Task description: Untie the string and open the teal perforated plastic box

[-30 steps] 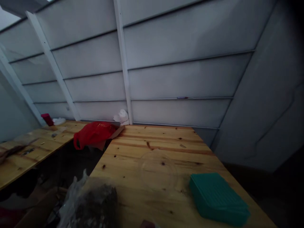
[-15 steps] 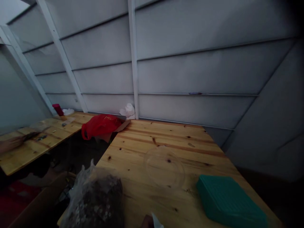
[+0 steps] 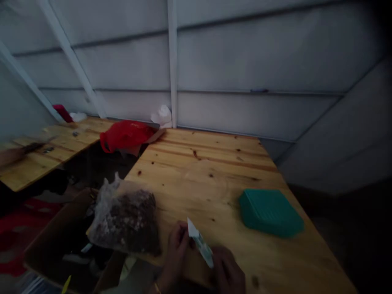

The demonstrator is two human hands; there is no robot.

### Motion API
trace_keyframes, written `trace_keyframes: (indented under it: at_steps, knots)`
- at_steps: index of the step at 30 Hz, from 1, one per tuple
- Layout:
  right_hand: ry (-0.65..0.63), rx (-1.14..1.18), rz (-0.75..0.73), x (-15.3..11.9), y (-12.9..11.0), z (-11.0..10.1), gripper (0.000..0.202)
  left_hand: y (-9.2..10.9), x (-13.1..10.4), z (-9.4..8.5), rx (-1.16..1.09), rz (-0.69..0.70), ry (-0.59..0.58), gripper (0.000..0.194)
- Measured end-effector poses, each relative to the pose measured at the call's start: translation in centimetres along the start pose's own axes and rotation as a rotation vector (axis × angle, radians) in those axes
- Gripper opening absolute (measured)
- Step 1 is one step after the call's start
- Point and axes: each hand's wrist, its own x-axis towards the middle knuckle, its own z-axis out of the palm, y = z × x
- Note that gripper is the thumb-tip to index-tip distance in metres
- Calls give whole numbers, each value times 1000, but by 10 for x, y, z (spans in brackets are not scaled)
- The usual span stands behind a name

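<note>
Pale knotty pine worktop [image 3: 214,171], smooth with a faint sheen. Clear crinkly plastic bag [image 3: 125,216], glossy, stuffed with dark rough bits. Matt teal plastic box [image 3: 271,212], lid finely ribbed. Thin white paper-like packet [image 3: 200,241], slightly shiny, pinched between left hand [image 3: 177,249] and right hand [image 3: 228,271]. Soft red cloth [image 3: 127,135], matt. Grey matt wall panels [image 3: 245,53] with smooth pale battens.

Teal tray [image 3: 271,211], red bag [image 3: 127,135]
</note>
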Motion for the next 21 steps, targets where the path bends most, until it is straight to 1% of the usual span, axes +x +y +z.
trace_keyframes:
  at_steps: [1,3,5,7,9,11,13,15,18,21]
  knots:
    - [3,16,-6,0,2,0,32,-3,2,-1,-31,0,-6,39]
    - [15,33,36,0,3,-1,30,-11,8,-5,-133,-25,41,38]
    - [81,73,77,2,0,-2,33,-18,12,-7,-273,-37,127,39]
    - [138,134,99,4,-4,-4,37,-20,14,-8,-326,-40,159,38]
    - [169,186,110,6,-6,-4,36,-19,13,-7,-277,-43,129,35]
    - [168,192,128,7,-6,-4,27,-17,12,-6,-208,-38,99,32]
    - [142,145,133,9,-4,-2,18,-15,11,-4,-179,-32,87,31]
    - [109,78,94,10,-3,0,19,-14,11,-4,-177,-35,71,32]
    - [99,27,22,11,-1,2,11,-11,11,-3,-179,-43,29,32]
    - [109,15,17,10,0,2,15,-9,10,-3,-181,-60,9,31]
